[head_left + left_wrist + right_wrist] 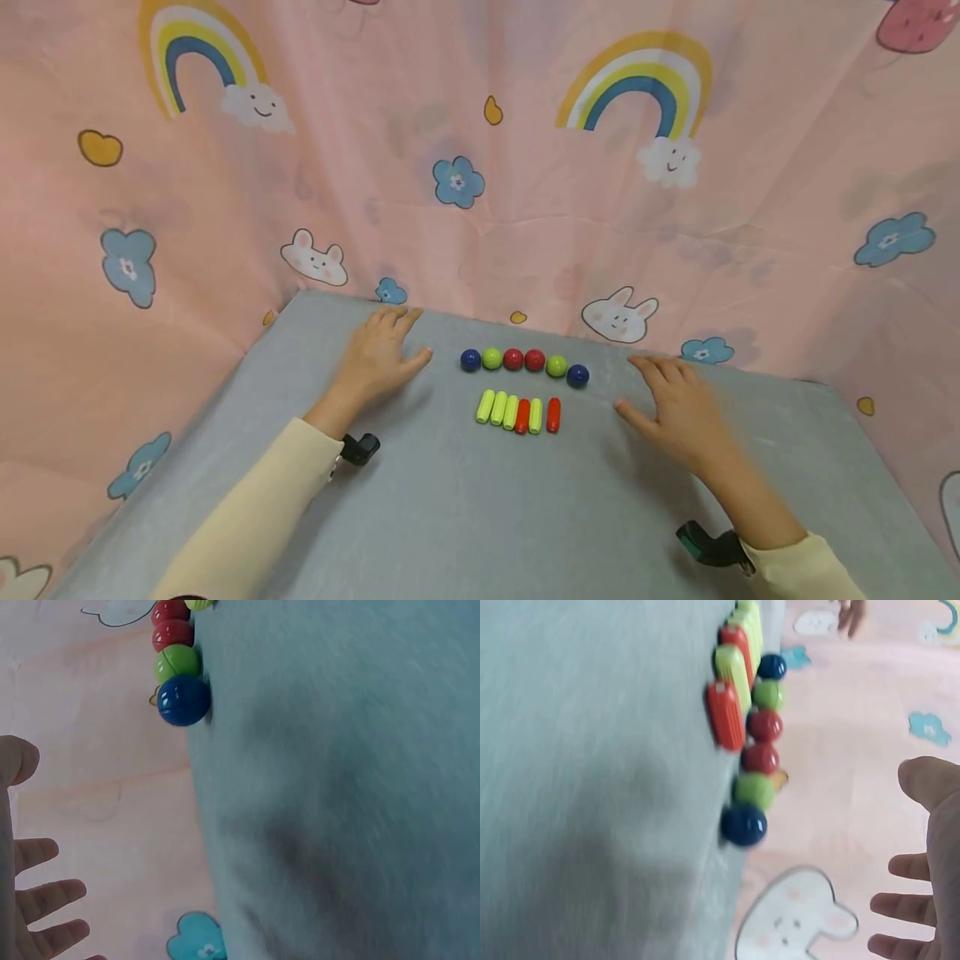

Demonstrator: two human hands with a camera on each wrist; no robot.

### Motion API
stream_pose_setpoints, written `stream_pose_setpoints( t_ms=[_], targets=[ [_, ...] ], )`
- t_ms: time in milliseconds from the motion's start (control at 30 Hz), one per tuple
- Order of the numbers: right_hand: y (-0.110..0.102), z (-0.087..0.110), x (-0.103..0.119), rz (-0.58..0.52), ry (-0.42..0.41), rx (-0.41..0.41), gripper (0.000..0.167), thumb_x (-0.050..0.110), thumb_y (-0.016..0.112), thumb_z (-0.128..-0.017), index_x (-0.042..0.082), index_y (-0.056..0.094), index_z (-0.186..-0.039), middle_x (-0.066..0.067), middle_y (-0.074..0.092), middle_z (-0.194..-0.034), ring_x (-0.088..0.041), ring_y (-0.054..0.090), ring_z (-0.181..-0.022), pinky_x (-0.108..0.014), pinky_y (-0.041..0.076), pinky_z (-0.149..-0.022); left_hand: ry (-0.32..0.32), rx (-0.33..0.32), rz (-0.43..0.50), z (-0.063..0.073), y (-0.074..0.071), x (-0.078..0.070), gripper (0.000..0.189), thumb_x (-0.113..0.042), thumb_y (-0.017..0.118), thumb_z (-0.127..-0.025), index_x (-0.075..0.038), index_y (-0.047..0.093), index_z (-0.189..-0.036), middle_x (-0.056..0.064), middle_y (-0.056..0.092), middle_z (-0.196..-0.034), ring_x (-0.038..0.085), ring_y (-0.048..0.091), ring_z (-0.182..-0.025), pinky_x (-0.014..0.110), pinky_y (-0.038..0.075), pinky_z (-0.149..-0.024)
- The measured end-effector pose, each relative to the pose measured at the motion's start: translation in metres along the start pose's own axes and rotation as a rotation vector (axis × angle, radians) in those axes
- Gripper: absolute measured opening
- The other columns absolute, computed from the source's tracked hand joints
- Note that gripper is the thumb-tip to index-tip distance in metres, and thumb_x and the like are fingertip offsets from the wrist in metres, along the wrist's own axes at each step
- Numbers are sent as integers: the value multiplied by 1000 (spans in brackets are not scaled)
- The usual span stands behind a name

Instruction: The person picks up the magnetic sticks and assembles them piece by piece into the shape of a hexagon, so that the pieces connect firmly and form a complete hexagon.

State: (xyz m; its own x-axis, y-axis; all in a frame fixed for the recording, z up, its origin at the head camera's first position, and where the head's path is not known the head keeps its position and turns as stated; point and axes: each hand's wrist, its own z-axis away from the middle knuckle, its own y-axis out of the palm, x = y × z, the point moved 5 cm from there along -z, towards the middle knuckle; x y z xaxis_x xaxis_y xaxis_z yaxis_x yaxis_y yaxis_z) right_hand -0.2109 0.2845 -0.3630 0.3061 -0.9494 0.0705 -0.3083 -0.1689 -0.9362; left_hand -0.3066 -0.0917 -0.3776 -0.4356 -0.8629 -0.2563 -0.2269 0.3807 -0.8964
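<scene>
A row of glossy balls lies across the far part of the grey table: a blue ball [470, 360] at the left end, green and red balls [513, 359] between, another blue ball [577, 376] at the right end. In front of them several yellow-green sticks [498, 408] and two red sticks [553, 415] lie side by side. My left hand [381, 354] hovers left of the balls, fingers spread, holding nothing. To the right of the row hovers my right hand [678, 408], its fingers extended and apart from everything. Both wrist views show spread fingers.
A grey cloth [465, 517] covers the table. Behind it and at the sides hangs a pink curtain [510, 250] printed with rainbows, flowers and bunnies. Dark wrist cameras sit on the left wrist [360, 449] and the right wrist [708, 546].
</scene>
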Motion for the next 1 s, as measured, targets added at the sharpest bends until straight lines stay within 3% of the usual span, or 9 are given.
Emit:
stream_pose_setpoints(
  t_ms=[267, 533, 700, 1000],
  targets=[
    [35, -13, 30, -74, 3, 105, 63, 48, 68, -82, 8, 57, -130, -16, 60, -123, -36, 53, -109, -56, 47, -89, -26, 148, 112, -18, 34, -12, 65, -47, 62, -86, -13, 49, -140, 11, 54, -138, 33, 47, -129, 51, 38, -105],
    [67, -19, 52, -105, 12, 215, 60, 49, 72, -77, 9, 63, -121, -8, 63, -108, -25, 54, -95, -44, 49, -81, -51, 246, 196, -28, 66, -23, 62, -46, 67, -84, -14, 54, -135, 7, 59, -127, 27, 52, -120, 44, 46, -97],
    [78, -21, 55, -100, 13, 237, 61, 48, 75, -75, 7, 64, -119, -5, 61, -97, -23, 52, -89, -41, 50, -76, -66, 277, 214, -32, 76, -27, 58, -44, 69, -82, -13, 59, -130, 6, 60, -124, 25, 53, -117, 42, 46, -96],
    [84, -24, 56, -108, 21, 234, 58, 45, 76, -74, 7, 65, -117, -7, 62, -98, -23, 51, -88, -41, 50, -78, -118, 305, 214, -35, 84, -27, 49, -40, 71, -82, -14, 64, -123, 5, 61, -118, 22, 56, -110, 39, 47, -94]
  ],
)
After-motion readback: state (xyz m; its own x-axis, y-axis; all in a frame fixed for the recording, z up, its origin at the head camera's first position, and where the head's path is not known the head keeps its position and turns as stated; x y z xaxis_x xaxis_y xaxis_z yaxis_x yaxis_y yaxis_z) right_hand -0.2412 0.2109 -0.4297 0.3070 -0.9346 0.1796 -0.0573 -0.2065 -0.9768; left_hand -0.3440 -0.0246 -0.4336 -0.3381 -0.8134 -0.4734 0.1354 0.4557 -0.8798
